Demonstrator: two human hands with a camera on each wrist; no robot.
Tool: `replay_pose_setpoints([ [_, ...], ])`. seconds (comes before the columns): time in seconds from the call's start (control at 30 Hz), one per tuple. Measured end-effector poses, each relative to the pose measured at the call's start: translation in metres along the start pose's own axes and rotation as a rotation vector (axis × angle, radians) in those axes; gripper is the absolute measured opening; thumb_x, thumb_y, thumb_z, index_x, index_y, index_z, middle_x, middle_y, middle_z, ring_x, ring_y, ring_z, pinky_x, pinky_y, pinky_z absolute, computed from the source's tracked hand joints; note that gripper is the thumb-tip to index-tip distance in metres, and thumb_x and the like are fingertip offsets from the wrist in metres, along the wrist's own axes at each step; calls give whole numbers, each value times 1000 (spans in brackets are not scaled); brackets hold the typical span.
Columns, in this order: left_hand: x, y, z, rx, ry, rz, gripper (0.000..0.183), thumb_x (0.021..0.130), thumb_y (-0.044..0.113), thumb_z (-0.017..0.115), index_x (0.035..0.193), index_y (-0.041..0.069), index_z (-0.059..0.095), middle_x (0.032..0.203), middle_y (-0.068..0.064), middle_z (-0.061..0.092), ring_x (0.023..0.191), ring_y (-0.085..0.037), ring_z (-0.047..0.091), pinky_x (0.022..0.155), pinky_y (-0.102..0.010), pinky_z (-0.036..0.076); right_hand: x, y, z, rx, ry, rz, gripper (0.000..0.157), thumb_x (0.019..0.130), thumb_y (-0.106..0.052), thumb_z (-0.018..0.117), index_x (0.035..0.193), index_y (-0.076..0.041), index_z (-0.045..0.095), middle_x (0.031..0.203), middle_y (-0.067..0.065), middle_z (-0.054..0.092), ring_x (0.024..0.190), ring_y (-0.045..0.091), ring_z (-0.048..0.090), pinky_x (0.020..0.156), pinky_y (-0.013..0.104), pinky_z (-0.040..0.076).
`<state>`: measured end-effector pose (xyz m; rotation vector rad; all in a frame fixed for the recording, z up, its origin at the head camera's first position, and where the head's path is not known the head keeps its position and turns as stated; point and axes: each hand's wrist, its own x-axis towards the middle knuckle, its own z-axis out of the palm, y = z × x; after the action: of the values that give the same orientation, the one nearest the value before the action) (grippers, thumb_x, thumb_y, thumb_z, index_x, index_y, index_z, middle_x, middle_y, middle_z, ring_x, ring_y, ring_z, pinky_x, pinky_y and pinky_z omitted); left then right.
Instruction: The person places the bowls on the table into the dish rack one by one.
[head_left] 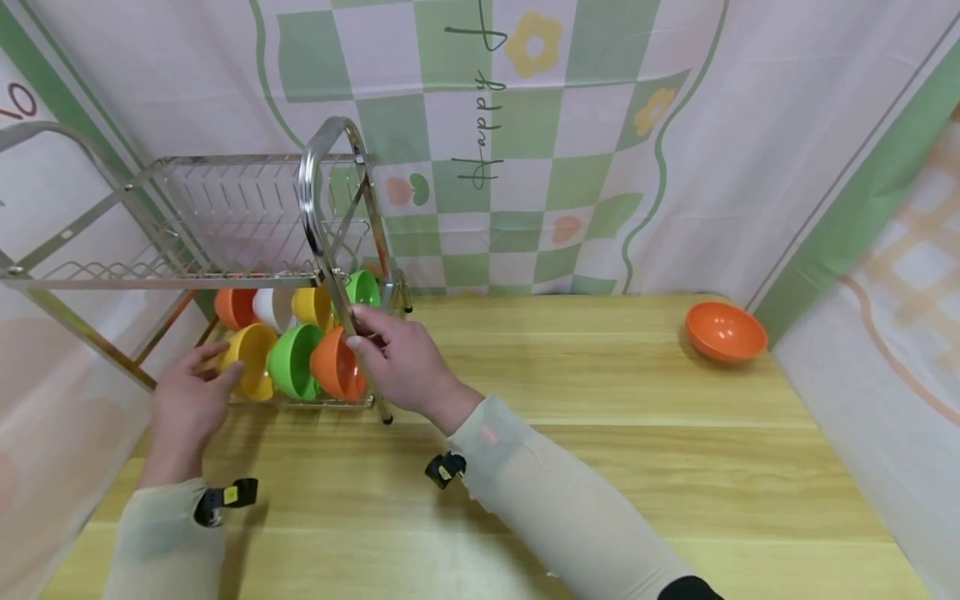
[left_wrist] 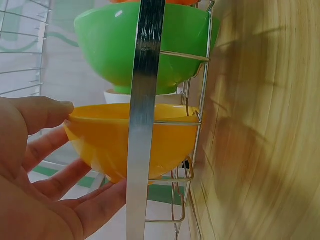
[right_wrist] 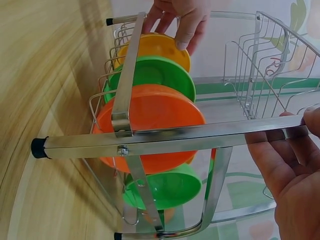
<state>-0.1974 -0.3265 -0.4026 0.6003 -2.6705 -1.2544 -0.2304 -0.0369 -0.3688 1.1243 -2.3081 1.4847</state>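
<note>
On the lower tier of a metal dish rack [head_left: 330, 208], bowls stand on edge in two rows. My left hand [head_left: 187, 400] holds the yellow bowl [left_wrist: 115, 140] at the left end of the front row, thumb at its rim and fingers along its outside. Beside it come a green bowl [head_left: 294, 362] and an orange bowl [head_left: 330, 364]. With my right hand [head_left: 408, 358] I grip the rack's right front upright [right_wrist: 200, 137], fingers and thumb around the bar. Behind stand another orange bowl [head_left: 235, 308], a white bowl [head_left: 273, 309], a smaller yellow bowl [head_left: 311, 307] and a green one [head_left: 363, 288].
A separate orange bowl [head_left: 726, 332] sits upright on the wooden table [head_left: 600, 467] at the far right. The rack's upper wire tier [head_left: 232, 200] overhangs the back row. Patterned curtains [head_left: 517, 150] close off the back and sides.
</note>
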Motion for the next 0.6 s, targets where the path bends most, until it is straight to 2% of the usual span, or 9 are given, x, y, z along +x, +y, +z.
replay_pose_setpoints([
  [0.33,2,0,1,3,-28,-4,60,101,42,55,151,12,44,148,-26,43,129,-43,46,84,-47,53,0,0,1,-2,-4,8,11,105,-16,53,114,-14,59,91,-8,62,66,9,52,57,21,47],
  [0.6,2,0,3,1,-34,15,58,101,41,54,151,13,45,148,-26,42,130,-42,46,84,-44,52,0,1,1,-4,1,-2,10,104,-15,54,111,-11,59,91,-7,62,66,8,53,57,21,48],
])
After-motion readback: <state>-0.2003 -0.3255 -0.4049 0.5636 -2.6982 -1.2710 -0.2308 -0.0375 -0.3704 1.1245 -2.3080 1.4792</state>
